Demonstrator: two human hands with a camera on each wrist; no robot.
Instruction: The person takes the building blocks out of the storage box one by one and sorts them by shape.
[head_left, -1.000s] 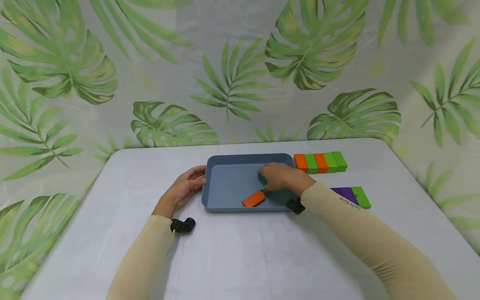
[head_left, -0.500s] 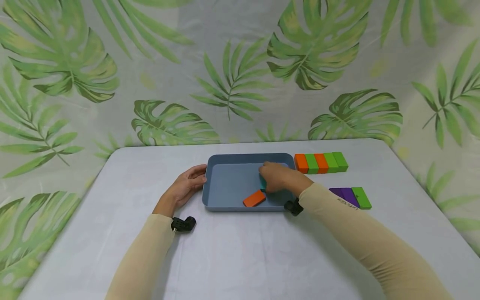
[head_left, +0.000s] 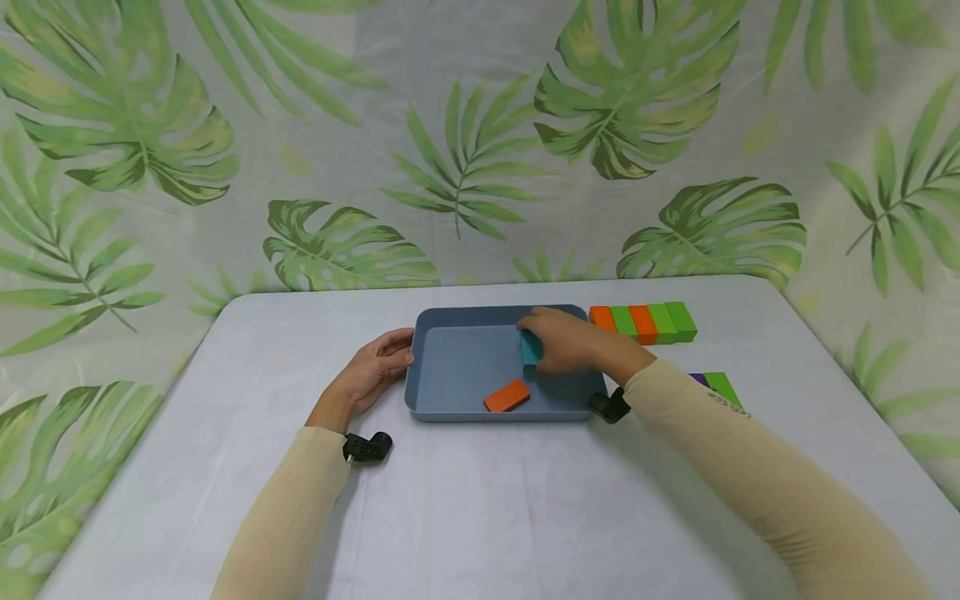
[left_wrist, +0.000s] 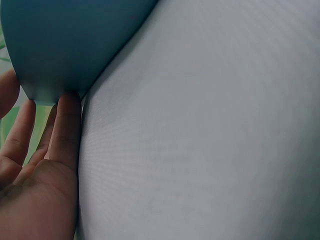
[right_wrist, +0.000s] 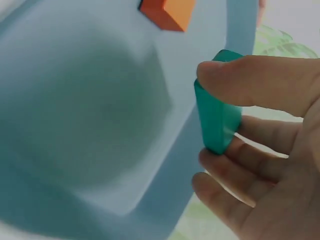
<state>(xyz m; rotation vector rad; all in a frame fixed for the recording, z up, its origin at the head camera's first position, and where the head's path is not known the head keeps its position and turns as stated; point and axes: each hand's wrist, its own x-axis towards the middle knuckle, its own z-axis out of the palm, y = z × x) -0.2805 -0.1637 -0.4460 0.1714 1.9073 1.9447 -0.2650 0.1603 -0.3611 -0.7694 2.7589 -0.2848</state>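
Note:
My right hand (head_left: 566, 340) pinches a teal block (head_left: 531, 352) above the right part of a blue-grey tray (head_left: 457, 367). In the right wrist view, the thumb lies on one side of the teal block (right_wrist: 215, 117) and fingers are on the other; it is clear of the tray floor. An orange block (head_left: 507, 396) lies at a slant inside the tray, near its front wall. My left hand (head_left: 375, 367) rests against the tray's left side. In the left wrist view, its fairly straight fingertips touch the tray wall (left_wrist: 60, 55).
Behind and right of the tray stands a row of orange and green blocks (head_left: 642, 323). Nearer, a green block (head_left: 722, 387) and a purple block (head_left: 699, 378) are partly covered by the right sleeve. A white cloth (head_left: 450, 508) covers the table, with a leaf-print curtain behind.
My right hand has lifted the teal block from the tray floor, shifting slightly away and to the right. The sleeve now covers more of the purple blocks. The left hand stays at the tray.

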